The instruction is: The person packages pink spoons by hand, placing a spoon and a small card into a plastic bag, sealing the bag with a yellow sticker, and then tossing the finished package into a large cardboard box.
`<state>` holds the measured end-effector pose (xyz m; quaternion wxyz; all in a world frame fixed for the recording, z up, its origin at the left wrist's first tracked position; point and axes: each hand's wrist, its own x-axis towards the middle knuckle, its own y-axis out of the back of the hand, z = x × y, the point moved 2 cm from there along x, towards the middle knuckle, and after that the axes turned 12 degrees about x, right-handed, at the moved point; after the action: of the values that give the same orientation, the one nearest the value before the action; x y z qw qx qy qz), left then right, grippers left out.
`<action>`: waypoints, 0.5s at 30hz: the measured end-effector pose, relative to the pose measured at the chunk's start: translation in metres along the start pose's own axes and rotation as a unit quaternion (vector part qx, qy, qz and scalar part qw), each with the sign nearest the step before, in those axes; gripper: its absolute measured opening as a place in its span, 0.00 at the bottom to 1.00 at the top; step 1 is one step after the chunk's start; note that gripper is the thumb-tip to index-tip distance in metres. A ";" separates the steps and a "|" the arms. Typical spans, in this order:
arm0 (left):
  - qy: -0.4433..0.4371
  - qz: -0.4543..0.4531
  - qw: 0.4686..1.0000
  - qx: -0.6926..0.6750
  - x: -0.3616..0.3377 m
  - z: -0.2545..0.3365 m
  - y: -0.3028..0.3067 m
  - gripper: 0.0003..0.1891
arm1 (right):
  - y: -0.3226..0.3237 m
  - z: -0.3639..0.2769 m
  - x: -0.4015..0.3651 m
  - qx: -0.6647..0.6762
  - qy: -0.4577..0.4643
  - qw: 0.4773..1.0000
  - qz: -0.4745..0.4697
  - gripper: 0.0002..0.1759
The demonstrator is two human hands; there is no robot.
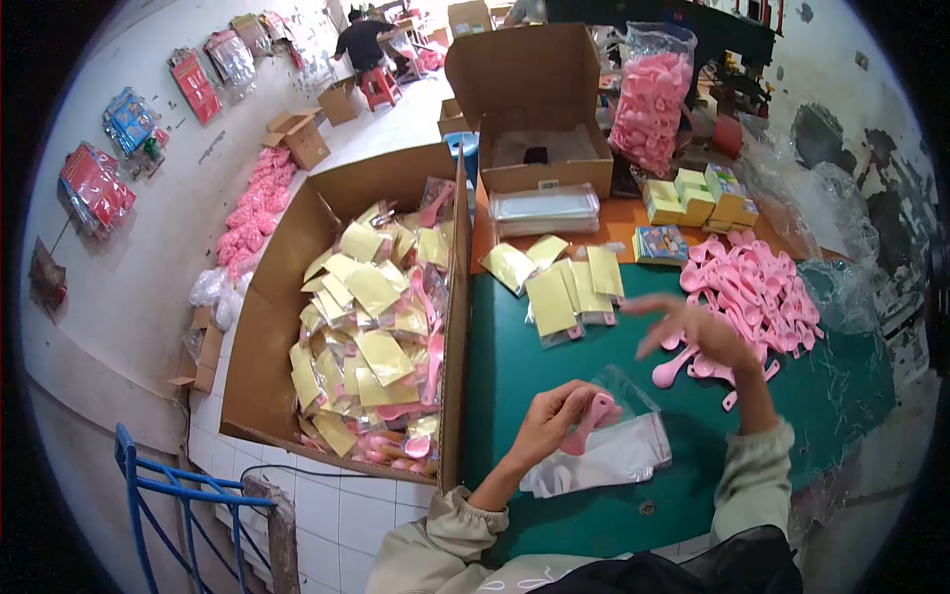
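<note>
My left hand (554,421) is closed on a pink plastic spoon (592,424) together with a thin clear plastic bag (630,388). Directly under it lies a stack of clear plastic bags (618,453) on the green tabletop. My right hand (698,332) hovers over the table with its fingers stretched out and a little blurred, holding nothing that shows. Beside it spreads a big heap of pink spoons (757,297). Beyond both hands are several packed bags with yellow cards (554,302), and next to them a stack of printed cards (661,245).
A large carton (450,327) full of packed spoons stands left of the table. At the back are an open box (544,178), a stack of clear packaging (544,210), yellow card stacks (683,198) and a bag of spoons (651,99). A person (366,45) sits far off.
</note>
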<state>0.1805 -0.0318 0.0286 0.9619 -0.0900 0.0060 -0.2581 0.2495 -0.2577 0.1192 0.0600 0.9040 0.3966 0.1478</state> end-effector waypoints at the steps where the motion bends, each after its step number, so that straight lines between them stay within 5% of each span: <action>1: -0.037 -0.007 0.999 0.026 0.000 0.004 0.000 0.17 | 0.034 0.009 0.012 -0.040 -0.010 0.997 0.069 0.30; 3: -0.113 -0.022 0.990 0.078 0.002 0.014 0.000 0.16 | 0.122 0.071 0.020 -0.291 -0.089 0.918 0.255 0.21; 5: -0.177 -0.011 0.975 0.136 0.002 0.016 -0.003 0.14 | 0.194 0.139 0.020 -0.415 -0.278 0.804 0.323 0.19; 7: -0.239 0.011 0.939 0.248 0.002 0.026 -0.009 0.13 | 0.222 0.198 0.010 -0.534 -0.161 0.748 0.358 0.19; 10: -0.199 0.037 0.951 0.234 0.001 0.016 -0.004 0.12 | 0.207 0.199 0.016 -0.427 -0.229 0.756 0.440 0.16; 15: -0.149 0.066 0.975 0.150 0.006 0.010 0.000 0.11 | 0.184 0.171 0.014 -0.519 -0.206 0.697 0.449 0.11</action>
<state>0.1859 -0.0334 0.0386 0.9695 0.0180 -0.1699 -0.1756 0.4410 -0.3709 0.0013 0.5262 0.8080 -0.2186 0.1496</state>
